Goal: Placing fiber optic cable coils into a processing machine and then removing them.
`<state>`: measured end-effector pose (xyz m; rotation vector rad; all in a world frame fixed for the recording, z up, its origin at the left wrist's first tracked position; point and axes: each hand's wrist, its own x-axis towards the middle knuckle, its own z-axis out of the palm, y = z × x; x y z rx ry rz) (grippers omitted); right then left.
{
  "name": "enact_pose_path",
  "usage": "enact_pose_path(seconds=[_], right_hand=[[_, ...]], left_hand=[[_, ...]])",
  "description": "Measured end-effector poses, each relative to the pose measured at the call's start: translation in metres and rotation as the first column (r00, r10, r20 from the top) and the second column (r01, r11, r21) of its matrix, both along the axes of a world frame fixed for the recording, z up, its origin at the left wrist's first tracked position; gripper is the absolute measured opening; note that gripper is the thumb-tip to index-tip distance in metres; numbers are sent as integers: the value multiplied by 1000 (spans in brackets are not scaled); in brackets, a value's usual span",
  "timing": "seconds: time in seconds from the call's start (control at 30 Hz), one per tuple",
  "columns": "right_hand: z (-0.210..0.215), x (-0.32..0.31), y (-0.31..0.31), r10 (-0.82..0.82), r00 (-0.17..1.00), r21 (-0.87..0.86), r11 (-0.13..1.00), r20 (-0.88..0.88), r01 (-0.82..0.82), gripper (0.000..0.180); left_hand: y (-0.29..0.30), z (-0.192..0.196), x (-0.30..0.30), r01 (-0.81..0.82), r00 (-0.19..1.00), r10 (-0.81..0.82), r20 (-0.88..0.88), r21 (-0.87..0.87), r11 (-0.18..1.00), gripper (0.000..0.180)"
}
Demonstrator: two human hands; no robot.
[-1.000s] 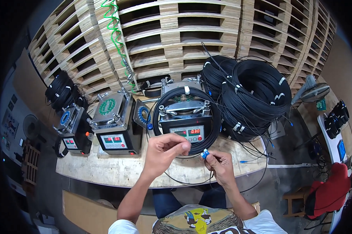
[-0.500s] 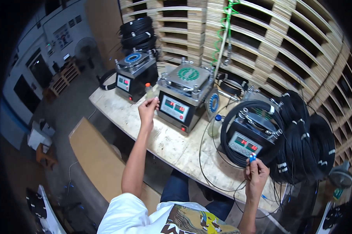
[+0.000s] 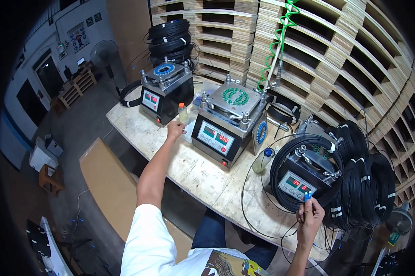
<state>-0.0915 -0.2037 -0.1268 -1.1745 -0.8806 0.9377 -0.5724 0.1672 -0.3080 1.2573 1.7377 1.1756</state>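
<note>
My left hand reaches over the bench with its fingertips closed together at the edge of a white wipe. Whether they grip the wipe is too small to tell. Just behind stands a small clear bottle with an orange cap. My right hand pinches blue cable connectors with whitish tips, held upright in front of the right polishing machine. A coil of black cable hangs around that machine. The middle polishing machine, topped by a plate with a green ring pattern, stands between my hands.
At the left is another polishing machine with a blue ring. A blue-capped bottle and an upright blue-ringed disc stand right of centre. Black cable coils crowd the right end. Stacked pallets rise behind the wooden bench.
My left hand has come down from beside the middle machine's display to the wipe near the orange-capped bottle. My right hand still holds the blue connectors. The head view has shifted slightly.
</note>
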Motion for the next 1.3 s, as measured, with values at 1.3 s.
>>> enact_pose_path(seconds=[1.3], right_hand=[[90, 164, 41, -278, 768, 194, 960, 577, 201, 16]], left_hand=[[-107, 227, 334, 330, 919, -391, -50, 640, 694, 25]])
